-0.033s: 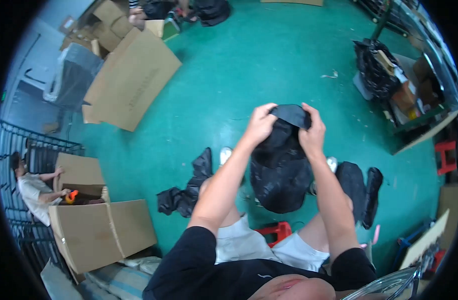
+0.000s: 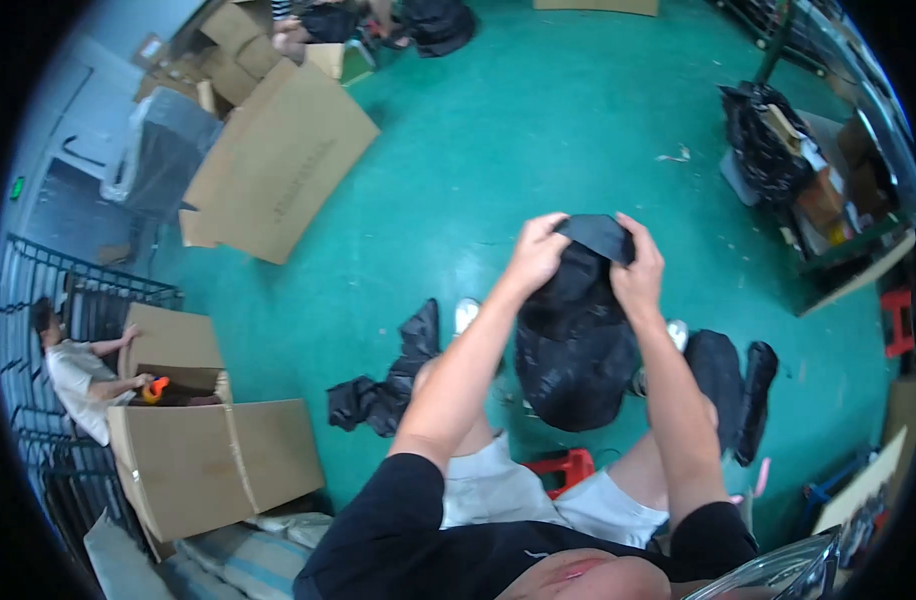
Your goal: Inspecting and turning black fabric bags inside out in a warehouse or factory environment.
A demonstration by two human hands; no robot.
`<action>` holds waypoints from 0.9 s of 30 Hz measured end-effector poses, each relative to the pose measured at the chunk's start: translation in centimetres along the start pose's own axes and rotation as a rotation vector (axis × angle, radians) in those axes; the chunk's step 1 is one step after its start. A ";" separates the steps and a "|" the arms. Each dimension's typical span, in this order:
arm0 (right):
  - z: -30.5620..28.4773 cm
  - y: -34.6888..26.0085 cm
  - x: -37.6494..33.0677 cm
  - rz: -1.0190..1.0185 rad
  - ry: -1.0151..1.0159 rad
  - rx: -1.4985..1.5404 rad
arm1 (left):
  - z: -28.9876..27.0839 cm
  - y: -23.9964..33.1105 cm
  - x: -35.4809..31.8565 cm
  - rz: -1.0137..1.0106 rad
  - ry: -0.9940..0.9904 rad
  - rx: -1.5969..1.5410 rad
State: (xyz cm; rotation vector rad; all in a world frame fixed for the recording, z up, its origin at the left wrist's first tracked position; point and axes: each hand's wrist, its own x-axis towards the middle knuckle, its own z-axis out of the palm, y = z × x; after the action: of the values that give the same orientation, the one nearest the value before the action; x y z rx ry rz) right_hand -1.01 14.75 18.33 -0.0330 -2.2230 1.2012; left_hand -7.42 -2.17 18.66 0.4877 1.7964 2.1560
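Observation:
A black fabric bag (image 2: 576,372) stands bulging on the green floor between my feet. Both hands grip its upper edge, where a smooth dark flap (image 2: 598,236) stretches from one to the other. My left hand (image 2: 540,254) pinches the left side of that edge. On the right side, my right hand (image 2: 638,274) has its fingers bent over the cloth. What fills the bag is hidden. Crumpled black cloth (image 2: 393,372) lies beyond my left knee. Beside my right leg rest a wide black bundle (image 2: 713,372) and a narrower black roll (image 2: 756,402).
A red stool (image 2: 568,470) is under me. At left, a person (image 2: 81,385) holds an orange tool (image 2: 155,390) over an open carton (image 2: 183,455). A large cardboard box (image 2: 283,165) lies far left. A loaded cart (image 2: 848,255) stands at right.
The whole scene sits slightly farther right in the picture, as the view has turned a little. Both hands keep their hold on the bag's edge.

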 end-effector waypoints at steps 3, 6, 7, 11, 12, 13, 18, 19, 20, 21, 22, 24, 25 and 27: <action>-0.6 0.6 -0.1 -0.010 -0.053 0.042 | 0.1 0.1 -0.3 -0.138 -0.059 -0.160; -0.4 1.0 -0.6 0.086 -0.117 0.146 | -1.6 -1.9 -0.5 -0.189 -0.056 -0.165; -0.3 0.8 -0.7 0.133 -0.173 0.209 | -1.9 -2.5 -0.6 -0.212 -0.013 -0.198; 0.0 2.6 -0.3 0.281 -0.370 0.490 | -1.9 -0.3 -1.0 -0.390 -0.036 -0.322; -0.1 2.6 -0.3 0.367 -0.428 0.598 | -1.9 0.5 -1.2 -0.463 -0.041 -0.362; -0.5 2.5 -0.3 0.364 -0.431 0.600 | -2.2 0.5 -1.2 -0.461 -0.038 -0.362; -2.8 -0.7 1.2 0.769 -0.761 0.914 | -2.6 3.1 -1.2 -0.535 -0.184 -0.310; -2.8 -0.2 1.0 0.770 -0.759 0.916 | -2.4 3.0 -1.2 -0.536 -0.185 -0.309; -2.8 0.6 0.9 0.766 -0.713 0.901 | -2.0 2.9 -1.1 -0.419 -0.184 -0.201; -2.7 1.2 0.8 0.761 -0.667 0.887 | -1.7 2.9 -1.0 -0.301 -0.182 -0.094; -2.6 1.7 0.7 0.755 -0.664 0.886 | -2.1 2.4 -0.8 -0.342 -0.263 -0.121; -2.3 2.3 0.6 0.794 -0.620 0.902 | -2.3 1.4 -0.6 -0.268 -0.271 -0.053; -2.0 2.7 0.6 0.790 -0.620 0.900 | -2.3 0.9 -0.7 -0.198 -0.277 0.014; -1.9 3.7 0.2 0.818 -0.549 0.868 | -0.3 1.6 -1.3 -0.198 -0.262 -0.108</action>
State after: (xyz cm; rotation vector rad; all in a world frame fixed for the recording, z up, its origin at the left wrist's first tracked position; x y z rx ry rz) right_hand -1.10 18.38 16.35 -0.3155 -1.9164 2.8217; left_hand -6.40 -3.33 20.09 0.5159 1.5124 1.9418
